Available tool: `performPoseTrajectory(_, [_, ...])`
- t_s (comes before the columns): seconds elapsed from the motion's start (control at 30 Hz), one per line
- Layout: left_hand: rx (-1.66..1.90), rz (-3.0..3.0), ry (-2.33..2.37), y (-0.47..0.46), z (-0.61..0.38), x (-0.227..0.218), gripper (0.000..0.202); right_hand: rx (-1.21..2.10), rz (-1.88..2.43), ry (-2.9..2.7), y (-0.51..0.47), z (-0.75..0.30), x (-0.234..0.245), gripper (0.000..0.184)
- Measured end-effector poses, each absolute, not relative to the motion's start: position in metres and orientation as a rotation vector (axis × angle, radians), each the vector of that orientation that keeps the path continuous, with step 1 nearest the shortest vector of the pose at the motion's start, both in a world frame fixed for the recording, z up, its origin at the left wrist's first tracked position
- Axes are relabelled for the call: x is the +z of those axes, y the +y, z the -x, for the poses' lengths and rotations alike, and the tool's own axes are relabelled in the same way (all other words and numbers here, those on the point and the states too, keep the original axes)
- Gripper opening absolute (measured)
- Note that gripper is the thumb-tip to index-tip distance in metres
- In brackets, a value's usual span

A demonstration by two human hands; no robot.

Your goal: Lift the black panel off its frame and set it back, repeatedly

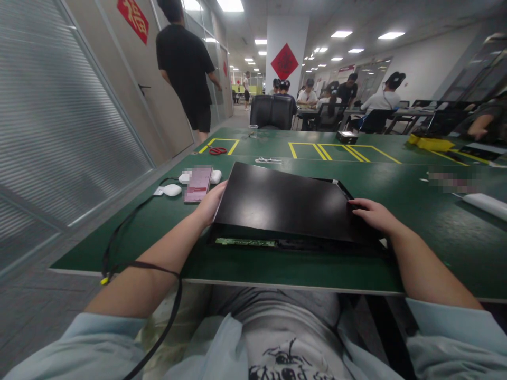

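Observation:
A flat black panel (283,203) lies in front of me on the green table (435,221), its near edge raised above a black base where a green circuit strip (245,242) shows. My left hand (209,203) grips the panel's left edge, fingers curled under it. My right hand (374,214) rests on the panel's right edge, fingers bent over the corner.
A pink phone (198,183), a white mouse (172,190) and a black cable (119,237) lie to the left. Red scissors (217,151), a plastic cup (253,130), a small black box (346,136) and yellow items (431,142) sit farther back. A person walks at left; several people sit behind.

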State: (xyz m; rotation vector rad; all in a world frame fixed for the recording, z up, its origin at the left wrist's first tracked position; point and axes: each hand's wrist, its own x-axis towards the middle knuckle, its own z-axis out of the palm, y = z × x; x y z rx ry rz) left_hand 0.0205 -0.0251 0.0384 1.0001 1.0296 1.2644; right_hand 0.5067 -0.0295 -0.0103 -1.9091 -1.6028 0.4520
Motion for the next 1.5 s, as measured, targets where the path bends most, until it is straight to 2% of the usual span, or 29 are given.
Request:
performPoseTrajectory(0.17, [1.24,-0.942,0.996,-0.02,-0.016,0.032,0.042,0.464,1.917,-1.619,-0.031,-0.504,-0.008,0.033])
performPoseTrajectory(0.37, [1.432,-1.234,1.054,-0.016,-0.009,0.026,0.043,0.462,1.926,-1.634,-0.032,-0.503,-0.005,0.034])
performPoseTrajectory(0.6, [1.527,-1.419,1.029,-0.019,-0.006,0.027,0.025,0.455,1.918,-1.648,-0.032,-0.502,-0.004,0.034])
performPoseTrajectory(1.13, [1.704,-1.511,1.105,-0.031,-0.01,0.032,0.027,0.542,1.927,-1.549,-0.036,-0.496,0.0,0.041])
performPoseTrajectory(1.23, [1.729,-1.536,1.089,-0.036,-0.011,0.037,0.028,0.563,1.907,-1.438,-0.036,-0.496,-0.002,0.035])
performPoseTrajectory(1.43, [1.759,-1.642,1.076,-0.038,-0.008,0.038,0.034,0.807,1.606,-1.227,-0.038,-0.49,0.001,0.022])
performPoseTrajectory(1.5, [1.788,-1.684,1.034,-0.035,-0.002,0.036,0.037,0.78,1.456,-1.215,-0.042,-0.487,0.007,0.025])
